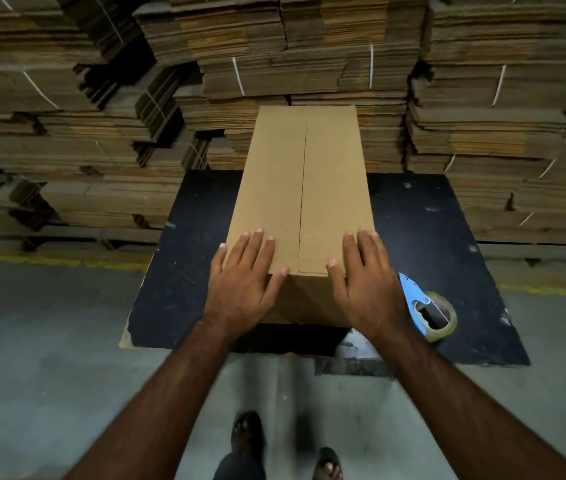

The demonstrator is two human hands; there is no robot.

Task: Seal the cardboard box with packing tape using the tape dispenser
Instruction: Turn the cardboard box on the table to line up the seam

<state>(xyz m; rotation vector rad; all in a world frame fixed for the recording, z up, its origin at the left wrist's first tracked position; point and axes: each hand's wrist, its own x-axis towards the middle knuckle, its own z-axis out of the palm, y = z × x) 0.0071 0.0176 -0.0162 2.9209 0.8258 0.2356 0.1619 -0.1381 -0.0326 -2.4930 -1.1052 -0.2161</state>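
Stacked flat cardboard bundles (pixel 309 64) wall in the far side of your dark, scuffed desk (pixel 447 237); bare concrete floor (pixel 32 341) lies open left and right. Your left hand (pixel 245 282) and right hand (pixel 366 282) press flat, fingers spread, on the near flaps of the tall brown cardboard box (pixel 302 185), centre seam untaped. A blue tape dispenser (pixel 426 310) lies just beside your right wrist.

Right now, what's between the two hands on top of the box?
In the head view, only bare box top lies between the left hand and the right hand, with the untaped seam where the flaps meet.
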